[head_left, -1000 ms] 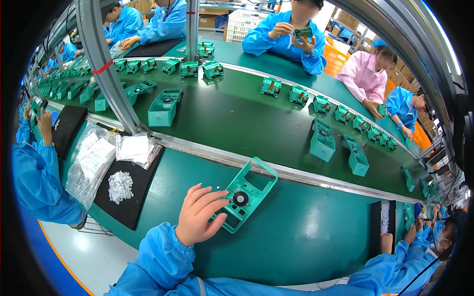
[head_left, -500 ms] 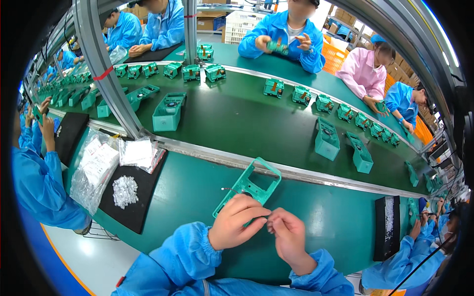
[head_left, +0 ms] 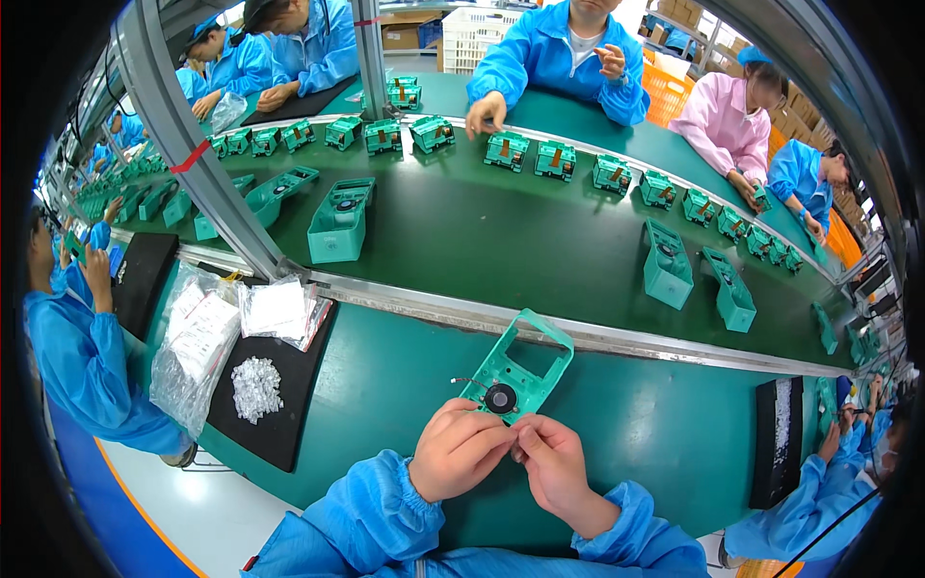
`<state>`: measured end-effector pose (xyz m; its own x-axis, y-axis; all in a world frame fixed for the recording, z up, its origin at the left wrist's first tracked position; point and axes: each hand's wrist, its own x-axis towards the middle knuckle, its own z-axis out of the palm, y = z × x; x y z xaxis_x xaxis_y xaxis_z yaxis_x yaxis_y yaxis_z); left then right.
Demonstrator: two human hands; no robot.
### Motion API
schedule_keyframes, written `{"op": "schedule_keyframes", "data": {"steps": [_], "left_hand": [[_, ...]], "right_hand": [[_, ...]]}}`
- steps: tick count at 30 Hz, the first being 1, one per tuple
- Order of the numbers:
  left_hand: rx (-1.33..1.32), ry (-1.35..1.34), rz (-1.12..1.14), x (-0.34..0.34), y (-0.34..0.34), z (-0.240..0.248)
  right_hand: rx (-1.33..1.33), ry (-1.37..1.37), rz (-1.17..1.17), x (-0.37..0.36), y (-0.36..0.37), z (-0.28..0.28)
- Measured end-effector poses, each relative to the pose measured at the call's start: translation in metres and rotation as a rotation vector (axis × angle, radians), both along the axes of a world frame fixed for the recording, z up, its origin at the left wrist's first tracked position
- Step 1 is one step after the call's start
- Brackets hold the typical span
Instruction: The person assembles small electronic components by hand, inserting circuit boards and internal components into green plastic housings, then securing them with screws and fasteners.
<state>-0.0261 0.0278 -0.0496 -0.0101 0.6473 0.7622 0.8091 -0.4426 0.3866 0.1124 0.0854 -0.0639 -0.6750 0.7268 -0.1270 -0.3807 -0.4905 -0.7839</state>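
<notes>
A green plastic housing [head_left: 498, 370] with a large rectangular opening lies on the bench just beyond my hands. A round black speaker [head_left: 500, 398] sits in its near end, with a thin wire running off to the left. My left hand [head_left: 460, 449] is closed in a pinch by the housing's near edge. Right beside it, my right hand [head_left: 556, 466] also pinches, thumb against the fingers. The fingertips of both hands meet; anything held between them is too small or hidden to make out.
Left of me, a black mat [head_left: 292, 416] bears a heap of small clear pieces [head_left: 256, 389] and plastic bags [head_left: 199, 332]. Beyond the bench edge, a conveyor [head_left: 482, 241] carries green housings [head_left: 339, 226] and box-shaped green modules [head_left: 555, 160]. A metal post [head_left: 188, 125] rises at left. Co-workers sit around.
My hands have shifted slightly toward the housing's near edge, and the speaker now shows. Across the belt, the co-worker's hand has gone from holding a green module to reaching down beside the row.
</notes>
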Motion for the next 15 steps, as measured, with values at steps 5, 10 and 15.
{"op": "schedule_keyframes", "data": {"steps": [5,10,15], "left_hand": [[-0.042,-0.011,0.01,0.0,0.002,0.0],[-0.072,-0.022,0.003,-0.004,0.005,0.002],[-0.235,0.065,0.068,-0.01,0.004,-0.006]], "right_hand": [[0.016,-0.026,0.002,-0.002,0.001,-0.006],[0.378,-0.145,-0.157,0.003,0.017,-0.002],[0.871,-0.449,-0.592,-0.007,0.085,-0.007]]}}
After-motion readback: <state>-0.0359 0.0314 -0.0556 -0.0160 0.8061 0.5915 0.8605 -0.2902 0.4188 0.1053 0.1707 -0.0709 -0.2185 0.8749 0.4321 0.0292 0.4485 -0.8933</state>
